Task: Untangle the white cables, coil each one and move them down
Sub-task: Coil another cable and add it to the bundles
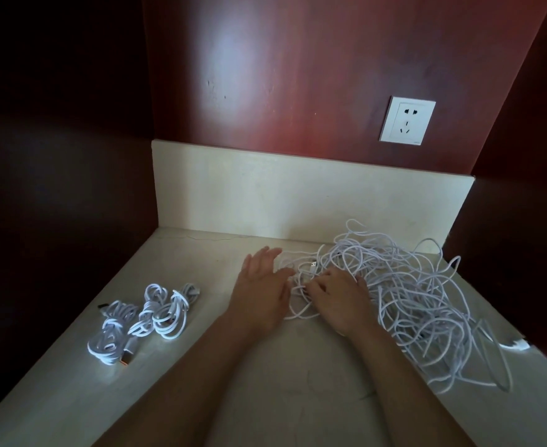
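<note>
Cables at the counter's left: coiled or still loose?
Coiled. The bundles are looped and wrapped round their middles, and lie on the countertop well apart from the tangled pile.

The head camera looks forward and down, close over the counter [298, 382] (wall socket [407, 120] ahead).

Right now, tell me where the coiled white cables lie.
In the head view, the coiled white cables lie on the pale counter's left side, left of the left hand, far from the tangled white pile.
</note>
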A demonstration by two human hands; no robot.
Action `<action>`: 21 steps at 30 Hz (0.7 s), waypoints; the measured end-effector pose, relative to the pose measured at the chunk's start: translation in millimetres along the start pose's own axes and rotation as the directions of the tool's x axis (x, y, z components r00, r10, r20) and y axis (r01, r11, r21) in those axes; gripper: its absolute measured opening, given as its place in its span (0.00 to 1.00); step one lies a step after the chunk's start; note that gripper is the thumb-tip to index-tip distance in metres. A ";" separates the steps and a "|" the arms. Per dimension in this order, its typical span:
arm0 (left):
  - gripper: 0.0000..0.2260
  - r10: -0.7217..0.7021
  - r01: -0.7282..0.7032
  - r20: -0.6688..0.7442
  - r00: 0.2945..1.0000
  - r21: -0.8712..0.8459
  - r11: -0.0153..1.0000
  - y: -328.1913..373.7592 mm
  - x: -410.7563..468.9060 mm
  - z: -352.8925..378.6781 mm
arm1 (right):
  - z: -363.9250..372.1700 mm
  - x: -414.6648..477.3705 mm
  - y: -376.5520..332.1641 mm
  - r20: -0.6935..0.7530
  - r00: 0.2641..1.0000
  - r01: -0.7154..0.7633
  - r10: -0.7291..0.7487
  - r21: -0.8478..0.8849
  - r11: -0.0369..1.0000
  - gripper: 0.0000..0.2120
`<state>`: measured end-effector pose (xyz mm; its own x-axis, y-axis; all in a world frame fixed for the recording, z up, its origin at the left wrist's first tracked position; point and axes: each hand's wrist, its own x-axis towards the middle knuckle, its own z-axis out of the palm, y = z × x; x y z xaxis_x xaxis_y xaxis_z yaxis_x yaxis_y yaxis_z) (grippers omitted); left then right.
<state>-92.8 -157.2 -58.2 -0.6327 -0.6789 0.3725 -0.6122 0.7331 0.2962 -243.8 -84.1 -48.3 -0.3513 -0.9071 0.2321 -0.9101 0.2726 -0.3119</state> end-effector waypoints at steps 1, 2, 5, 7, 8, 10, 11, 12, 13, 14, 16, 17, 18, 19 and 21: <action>0.17 -0.061 0.061 0.013 0.998 0.012 0.998 -1.4 0.1 -1.4 | 1.2 0.4 1.0 -0.008 1.000 -0.003 0.003 0.005 1.000 0.17; 0.18 -0.111 0.110 0.027 0.993 0.031 0.993 -2.6 0.0 -3.2 | 2.3 0.7 1.7 -0.021 1.000 -0.007 0.007 0.010 1.000 0.18; 0.17 -0.167 0.164 0.057 0.984 0.058 0.985 -2.5 -0.6 -5.8 | 3.2 0.5 -0.8 -0.063 0.998 -0.027 0.029 0.021 0.999 0.22; 0.16 -0.153 0.151 0.064 0.986 0.046 0.988 -1.7 -0.5 -6.4 | 2.2 0.2 -5.0 -0.108 0.993 -0.041 0.041 -0.001 0.999 0.21; 0.16 -0.147 0.145 0.061 0.987 0.032 0.989 -1.4 -0.5 -6.9 | 1.8 -0.1 -6.4 -0.128 0.991 -0.043 0.041 -0.010 0.999 0.20; 0.15 -0.130 0.130 0.039 0.991 -0.005 0.991 -0.9 -0.5 -8.3 | 1.2 -0.4 -7.3 -0.132 0.991 -0.038 0.036 -0.015 0.999 0.17; 0.15 -0.119 0.119 0.024 0.993 -0.026 0.993 -0.9 -0.4 -8.6 | 1.3 -0.8 -6.9 -0.114 0.993 -0.034 0.031 -0.024 0.999 0.15; 0.15 -0.107 0.108 0.014 0.994 -0.046 0.993 -0.6 -0.3 -9.0 | 1.6 -1.4 -6.9 -0.092 0.995 -0.029 0.025 -0.043 0.999 0.15; 0.15 -0.095 0.095 0.012 0.995 -0.063 0.993 -0.6 -0.2 -8.9 | 2.2 -1.5 -7.3 -0.069 0.997 -0.023 0.019 -0.063 0.998 0.16; 0.15 -0.079 0.080 0.016 0.997 -0.072 0.994 -0.5 0.1 -8.8 | 3.1 -1.4 -8.1 -0.053 0.998 -0.018 0.014 -0.071 0.997 0.18; 0.15 -0.052 0.054 0.043 0.998 -0.066 0.996 0.1 -0.2 -9.2 | 2.5 -2.1 -11.6 -0.048 0.999 -0.011 0.009 -0.046 0.999 0.23; 0.15 -0.043 0.046 0.054 0.998 -0.064 0.997 0.9 -0.3 -10.1 | 2.1 -2.1 -13.3 -0.057 0.998 -0.007 0.005 -0.031 0.999 0.24; 0.14 -0.038 0.041 0.055 0.998 -0.067 0.997 1.4 -0.5 -10.9 | 1.8 -2.3 -14.5 -0.072 0.997 -0.001 -0.001 -0.020 1.000 0.23; 0.14 -0.032 0.035 0.042 0.999 -0.085 0.996 1.3 -0.3 -11.1 | 1.5 -2.4 -15.4 -0.085 0.996 0.002 -0.003 -0.012 1.000 0.23; 0.13 -0.004 0.004 -0.001 1.000 -0.135 0.991 0.2 0.2 -9.8 | 1.2 -1.7 -15.9 -0.124 0.992 -0.012 0.012 -0.001 1.000 0.26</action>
<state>-88.4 -156.7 -49.4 -0.6295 -0.6818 0.3726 -0.5452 0.7293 0.4134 -228.5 -87.3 -44.9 -0.3869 -0.8567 0.3410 -0.9060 0.2843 -0.3137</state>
